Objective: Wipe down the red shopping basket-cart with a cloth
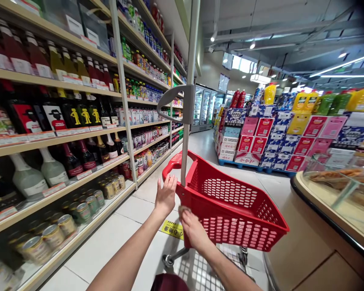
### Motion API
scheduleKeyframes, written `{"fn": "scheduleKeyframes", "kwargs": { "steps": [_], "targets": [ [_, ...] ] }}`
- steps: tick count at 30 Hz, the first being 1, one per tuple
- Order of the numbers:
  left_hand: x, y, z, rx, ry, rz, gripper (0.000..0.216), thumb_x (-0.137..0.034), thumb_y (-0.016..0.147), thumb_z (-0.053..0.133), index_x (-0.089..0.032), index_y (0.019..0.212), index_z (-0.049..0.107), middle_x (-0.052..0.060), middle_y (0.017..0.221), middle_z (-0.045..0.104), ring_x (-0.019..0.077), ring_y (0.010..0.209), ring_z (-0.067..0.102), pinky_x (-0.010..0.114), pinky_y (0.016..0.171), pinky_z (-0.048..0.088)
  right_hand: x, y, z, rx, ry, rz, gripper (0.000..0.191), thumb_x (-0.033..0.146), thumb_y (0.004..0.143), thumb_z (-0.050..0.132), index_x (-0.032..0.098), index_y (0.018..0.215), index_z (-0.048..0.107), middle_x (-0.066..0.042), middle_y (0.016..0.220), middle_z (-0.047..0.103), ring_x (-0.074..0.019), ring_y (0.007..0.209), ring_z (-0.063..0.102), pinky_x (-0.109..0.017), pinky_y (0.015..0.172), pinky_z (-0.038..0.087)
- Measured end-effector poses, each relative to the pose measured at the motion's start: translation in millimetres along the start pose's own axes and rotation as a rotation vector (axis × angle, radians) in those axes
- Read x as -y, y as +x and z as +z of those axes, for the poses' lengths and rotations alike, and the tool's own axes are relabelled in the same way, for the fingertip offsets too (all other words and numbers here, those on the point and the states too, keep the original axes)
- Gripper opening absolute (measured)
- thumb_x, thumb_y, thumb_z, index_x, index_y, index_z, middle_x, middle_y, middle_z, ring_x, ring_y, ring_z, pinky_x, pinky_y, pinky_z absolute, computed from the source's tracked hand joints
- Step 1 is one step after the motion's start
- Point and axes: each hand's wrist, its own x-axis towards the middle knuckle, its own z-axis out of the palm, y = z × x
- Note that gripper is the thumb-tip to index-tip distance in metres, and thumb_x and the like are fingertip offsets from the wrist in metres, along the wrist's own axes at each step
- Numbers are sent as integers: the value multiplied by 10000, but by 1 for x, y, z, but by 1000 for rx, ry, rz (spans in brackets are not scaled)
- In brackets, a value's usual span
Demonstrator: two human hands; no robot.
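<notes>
A red plastic shopping cart basket (230, 214) with pierced sides stands before me on a wheeled frame. A grey metal pole (185, 157) with a grey looped handle (186, 104) rises at its near left corner. My left hand (166, 196) lies against that corner, its fingers stretched out and touching the red plastic. Lower down, my right hand (195, 230) is closed around a small brownish cloth (185, 210), pressed to the near side of the basket. The cloth is blurred and mostly hidden by the fingers.
Shelves (57, 133) of bottles and cans line the left. Stacked drink cartons (261, 137) stand ahead on the right. A rounded counter (321, 226) with a glass-edged food display is close on the right. A yellow sign (171, 228) lies on the tiled floor.
</notes>
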Motion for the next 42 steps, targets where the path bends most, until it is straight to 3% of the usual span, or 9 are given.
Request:
{"fn": "scheduleKeyframes", "kwargs": {
  "steps": [3,6,9,15,21,26,32,38,42],
  "targets": [
    [-3,-2,4,-28,-1,18,625,-14,712,332,-121,1328,335,80,1420,301,228,1334,189,524,1067,149,7,3,-7,-45,13,42,470,84,876,332,233,1319,375,-72,1259,524,-187,1259,359,-414,977,423],
    [-5,-1,4,-37,7,-9,626,-17,705,340,-106,1324,335,100,1422,291,241,1334,188,534,1059,158,3,42,-22,-158,-4,204,522,61,854,338,188,1359,301,-107,1367,392,-216,1311,253,-467,1032,338],
    [-3,-3,1,-41,12,-20,640,-26,679,370,-94,1315,343,121,1409,317,248,1328,207,538,1063,140,-21,53,-38,-85,-69,259,554,26,833,312,186,1363,292,-97,1372,388,-192,1307,265,-426,1041,337],
    [-29,-14,0,-174,0,73,673,-54,681,376,-83,1346,279,124,1412,314,220,1334,193,493,1091,41,-70,-25,-67,-94,-281,507,658,-61,733,265,209,1321,385,-81,1279,501,-181,1251,367,-424,1024,352],
    [-86,-8,14,26,4,194,621,-102,692,374,-61,1311,358,129,1402,327,237,1326,213,492,1088,71,-78,-31,-74,18,-199,384,636,-40,753,280,215,1328,367,-62,1333,448,-171,1269,340,-409,1022,360],
    [-96,-3,21,80,30,206,638,-113,689,373,-69,1324,340,113,1414,303,227,1334,190,487,1092,62,-112,-81,-112,-76,-410,670,619,-32,763,247,189,1328,371,-90,1316,464,-206,1283,316,-452,1033,327],
    [-119,-5,30,97,36,169,629,-138,705,380,-47,1326,330,127,1422,277,229,1337,179,459,1095,99,-108,-86,-111,57,-309,449,598,8,819,256,226,1377,248,-53,1387,374,-166,1305,266,-403,1048,319],
    [-129,-7,34,81,14,197,646,-112,679,388,-64,1322,345,116,1417,291,224,1339,172,461,1093,117,-149,-143,-154,-105,-524,808,586,32,808,272,193,1371,283,-77,1384,376,-202,1307,263,-432,1070,263],
    [-144,-8,39,84,-23,191,652,-104,670,390,-63,1320,349,124,1413,296,233,1334,188,464,1082,161,-157,-157,-162,3,-452,697,538,71,815,294,187,1336,361,-61,1392,365,-193,1307,263,-413,1064,284]
  ]
}}
